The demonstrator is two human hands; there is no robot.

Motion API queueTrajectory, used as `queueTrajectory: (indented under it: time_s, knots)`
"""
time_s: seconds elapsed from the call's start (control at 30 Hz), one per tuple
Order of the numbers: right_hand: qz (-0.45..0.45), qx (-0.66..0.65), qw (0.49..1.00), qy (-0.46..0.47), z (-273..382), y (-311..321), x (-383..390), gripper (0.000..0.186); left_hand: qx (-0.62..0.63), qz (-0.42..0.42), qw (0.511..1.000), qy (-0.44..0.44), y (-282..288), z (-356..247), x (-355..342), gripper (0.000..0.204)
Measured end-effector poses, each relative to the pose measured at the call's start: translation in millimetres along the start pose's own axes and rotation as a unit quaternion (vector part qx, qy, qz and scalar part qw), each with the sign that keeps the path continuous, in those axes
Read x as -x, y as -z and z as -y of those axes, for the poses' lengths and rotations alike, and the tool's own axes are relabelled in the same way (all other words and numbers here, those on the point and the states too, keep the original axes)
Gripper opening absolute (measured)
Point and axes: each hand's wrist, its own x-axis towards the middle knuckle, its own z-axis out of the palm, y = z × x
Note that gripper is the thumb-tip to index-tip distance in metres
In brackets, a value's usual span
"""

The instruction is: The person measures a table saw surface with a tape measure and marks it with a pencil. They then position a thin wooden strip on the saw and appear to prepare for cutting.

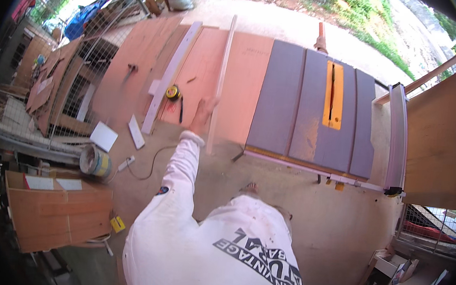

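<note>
I see L hand [204,113] clamped on wood strip [226,61], over pink board [248,84] btwn tape measure [173,92] & saw table [280,103]; careless swing L might knock tape measure. R hand unseen, can't tell.

My left hand [203,113] grips a long, pale wooden strip [226,61] over the reddish-brown table [248,84], the strip's ends reaching past its near and far edges. To the left of my hand sit a yellow-and-black tape measure [173,92] and a long, pale lilac bar [173,70]; a hammer [130,71] lies farther left. To the right I see the dark grey saw top [280,103], dusted with sawdust [309,136], and its slotted orange insert [336,111].
</note>
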Motion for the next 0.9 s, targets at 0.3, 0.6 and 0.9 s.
queueTrajectory:
  time_s: [0.3,0.6,0.9]
  knots:
    - [0.045,-0.005,0.999,-0.008,31.5,-0.9,-27.0,0.031,0.617,0.192,0.762,0.039,54.1,-204.9,51.1,0.037]
    - [0.06,0.008,0.998,0.019,36.5,-7.2,-58.5,0.031,0.652,0.167,0.737,0.065,68.1,-248.6,82.7,0.033]
    - [0.127,-0.063,0.979,0.148,204.8,-38.1,-41.2,0.024,0.361,-0.024,0.927,-0.1,-2.7,-141.7,168.1,0.017]
